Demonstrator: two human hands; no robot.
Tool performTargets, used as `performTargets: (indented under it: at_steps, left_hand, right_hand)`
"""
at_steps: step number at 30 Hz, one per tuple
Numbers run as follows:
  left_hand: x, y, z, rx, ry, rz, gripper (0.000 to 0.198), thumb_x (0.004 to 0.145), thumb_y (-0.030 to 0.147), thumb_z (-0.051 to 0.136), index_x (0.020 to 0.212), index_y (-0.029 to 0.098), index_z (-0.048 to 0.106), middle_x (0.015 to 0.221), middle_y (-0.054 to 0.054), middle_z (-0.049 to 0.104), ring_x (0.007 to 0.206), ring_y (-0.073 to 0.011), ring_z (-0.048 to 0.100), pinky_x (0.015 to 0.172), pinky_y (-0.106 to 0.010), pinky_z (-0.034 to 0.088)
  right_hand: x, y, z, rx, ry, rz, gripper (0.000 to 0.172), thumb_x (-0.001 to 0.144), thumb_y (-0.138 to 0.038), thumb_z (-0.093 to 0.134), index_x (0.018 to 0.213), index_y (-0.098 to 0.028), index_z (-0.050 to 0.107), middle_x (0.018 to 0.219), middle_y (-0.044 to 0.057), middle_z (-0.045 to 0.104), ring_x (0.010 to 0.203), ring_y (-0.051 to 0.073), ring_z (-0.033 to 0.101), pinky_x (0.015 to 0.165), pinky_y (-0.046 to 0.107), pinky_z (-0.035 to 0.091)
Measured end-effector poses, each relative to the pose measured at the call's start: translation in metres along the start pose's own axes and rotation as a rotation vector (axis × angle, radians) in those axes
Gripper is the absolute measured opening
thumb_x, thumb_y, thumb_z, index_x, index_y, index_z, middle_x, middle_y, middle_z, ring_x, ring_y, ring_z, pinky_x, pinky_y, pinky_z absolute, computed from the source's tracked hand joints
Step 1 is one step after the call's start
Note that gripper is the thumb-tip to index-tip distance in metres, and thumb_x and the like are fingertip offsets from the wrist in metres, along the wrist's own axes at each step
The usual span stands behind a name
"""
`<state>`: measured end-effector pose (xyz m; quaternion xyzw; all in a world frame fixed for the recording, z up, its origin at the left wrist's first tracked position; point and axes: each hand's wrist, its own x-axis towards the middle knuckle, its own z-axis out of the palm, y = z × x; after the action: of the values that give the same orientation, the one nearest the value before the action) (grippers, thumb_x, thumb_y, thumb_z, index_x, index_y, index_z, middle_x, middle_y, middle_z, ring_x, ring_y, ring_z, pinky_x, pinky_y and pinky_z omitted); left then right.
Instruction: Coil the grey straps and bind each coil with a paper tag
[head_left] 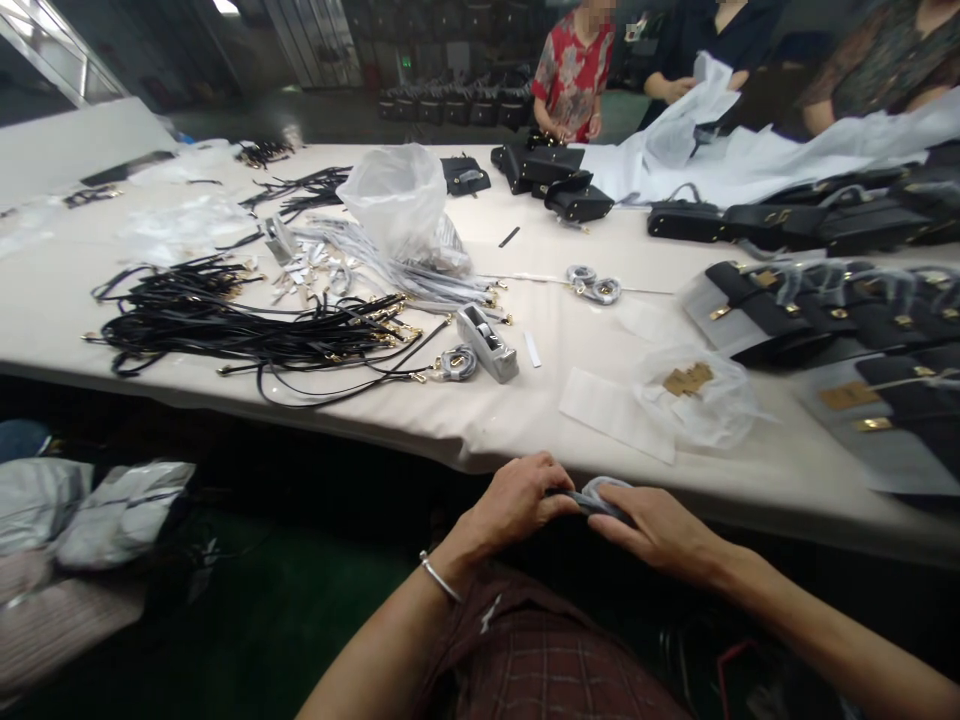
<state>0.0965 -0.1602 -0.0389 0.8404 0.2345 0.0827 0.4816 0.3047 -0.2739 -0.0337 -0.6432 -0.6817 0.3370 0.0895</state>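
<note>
Both my hands meet just below the near edge of the white table (465, 430), over my lap. My left hand (517, 500), with a silver bangle on its wrist, has its fingers closed on a wrapped, coiled strap (600, 493). My right hand (660, 530) pinches the same strap from the right side. The strap looks grey-blue in thin clear wrap and is mostly hidden by my fingers. Nearest on the table are a clear bag with tan tags (690, 385) and a flat white sheet (611, 410).
A tangle of black straps (240, 325) with gold clips lies at the left, a grey tape dispenser (487, 343) in the middle, a puffed clear bag (397, 195) behind it. Wrapped black bags (817, 310) fill the right. Other people work at the far edge (574, 75). Grey bundles lie on the floor (112, 510).
</note>
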Motion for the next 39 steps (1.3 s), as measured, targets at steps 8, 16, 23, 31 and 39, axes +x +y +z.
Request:
performTargets:
  at_steps: [8,16,23,31,39]
  left_hand:
    - [-0.006,-0.005,-0.006,-0.403,-0.177,-0.155,0.028,0.093,0.039,0.051,0.103,0.020,0.068,0.076,0.002,0.056,0.069,-0.0125,0.048,0.065,-0.024,0.039]
    - [-0.005,-0.015,0.001,-0.787,-0.274,-0.262,0.034,0.083,0.049,0.063,0.085,0.015,0.060,0.064,0.006,0.046,0.056,-0.0071,0.034,0.053,-0.021,0.025]
    - [-0.012,-0.002,0.001,-0.491,-0.175,-0.209,0.027,0.084,0.041,0.063,0.092,0.017,0.068,0.075,0.003,0.057,0.072,-0.0121,0.048,0.065,-0.022,0.036]
    - [-0.017,-0.002,0.002,-0.473,-0.228,-0.143,0.032,0.084,0.037,0.064,0.110,0.019,0.067,0.086,0.002,0.061,0.077,-0.0127,0.053,0.069,-0.022,0.041]
    - [-0.017,0.015,-0.005,-0.290,-0.167,-0.142,0.019,0.089,0.032,0.056,0.087,0.019,0.070,0.084,0.000,0.065,0.080,-0.0138,0.056,0.075,-0.024,0.041]
  right_hand:
    - [-0.010,-0.002,0.012,0.675,-0.130,0.160,0.058,0.092,-0.070,0.036,0.080,-0.017,0.058,0.058,-0.002,0.051,0.052,0.012,0.043,0.051,0.025,0.033]
    - [-0.017,-0.007,0.021,0.857,-0.169,0.257,0.072,0.092,-0.074,0.029,0.077,-0.013,0.064,0.051,-0.002,0.049,0.044,0.010,0.043,0.046,0.024,0.033]
    - [-0.020,-0.008,0.016,0.865,-0.231,0.311,0.072,0.089,-0.076,0.032,0.072,-0.013,0.064,0.044,-0.002,0.045,0.039,0.010,0.038,0.043,0.023,0.031]
    - [-0.018,-0.005,0.021,0.834,-0.282,0.315,0.080,0.087,-0.081,0.028,0.073,-0.012,0.066,0.043,-0.001,0.047,0.038,0.011,0.043,0.042,0.022,0.034]
    - [-0.020,-0.019,0.009,0.777,-0.371,0.268,0.087,0.087,-0.082,0.019,0.070,-0.011,0.068,0.045,0.000,0.046,0.038,0.009,0.041,0.041,0.022,0.034]
